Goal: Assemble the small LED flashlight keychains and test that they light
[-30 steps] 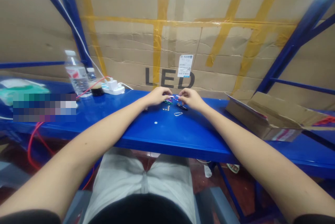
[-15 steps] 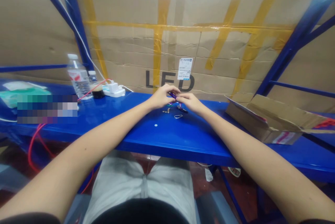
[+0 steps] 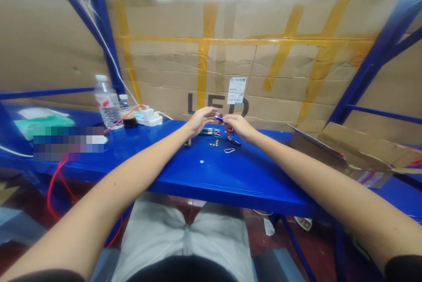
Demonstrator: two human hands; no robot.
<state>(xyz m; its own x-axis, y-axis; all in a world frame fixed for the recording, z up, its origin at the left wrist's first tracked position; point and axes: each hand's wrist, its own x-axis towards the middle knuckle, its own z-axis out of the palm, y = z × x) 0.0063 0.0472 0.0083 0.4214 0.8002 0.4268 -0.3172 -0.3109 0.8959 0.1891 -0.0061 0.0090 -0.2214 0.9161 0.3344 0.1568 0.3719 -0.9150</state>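
Observation:
Over the back of the blue table, my right hand (image 3: 239, 127) is closed around a small purple metal tube (image 3: 219, 119), whose shiny end points left. My left hand (image 3: 201, 121) is beside that end, fingers stretched and parted; nothing shows in its grasp. Below the hands lies a bundle of green and purple metal tubes (image 3: 211, 132). In front of it are several small round metal pieces (image 3: 215, 143). A silver carabiner (image 3: 229, 151) rests nearer to me, with a dark small item (image 3: 234, 141) behind it. Small dark pieces (image 3: 187, 143) show by my left wrist.
An open cardboard box (image 3: 343, 150) stands at the right. On the left are a water bottle (image 3: 107, 104), a small bottle of dark liquid (image 3: 129, 119), a white power strip (image 3: 150, 118) and a green-white packet (image 3: 42, 123). Taped cardboard (image 3: 171, 62) walls the back.
My hands have separated: the left has let go of the purple tube, while the right keeps it. The tube bundle beneath shows more now. The view has tilted slightly.

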